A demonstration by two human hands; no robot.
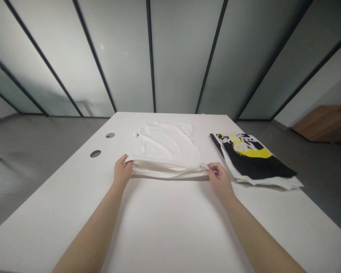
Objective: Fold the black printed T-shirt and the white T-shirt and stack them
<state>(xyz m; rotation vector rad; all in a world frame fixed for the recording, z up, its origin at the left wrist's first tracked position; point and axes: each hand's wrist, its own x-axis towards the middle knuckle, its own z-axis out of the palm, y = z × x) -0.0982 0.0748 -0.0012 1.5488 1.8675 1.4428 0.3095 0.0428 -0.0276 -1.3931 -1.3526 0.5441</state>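
A white T-shirt lies spread on the white table, its near hem raised a little toward me. My left hand pinches the hem's left corner, thumb on top. At the right corner, my right hand grips the cloth between thumb and fingers. Between both hands the hem stretches in a band, and the opening between its layers shows. The far part of the shirt rests on the table with soft wrinkles, and a bunched bit sticks out at its upper left.
To the right, a stack of folded clothes has a black, yellow and white printed piece on top; its near corner reaches the edge of the white table. Two round holes are in the tabletop at left. Frosted glass panels stand behind. A wooden piece is at far right.
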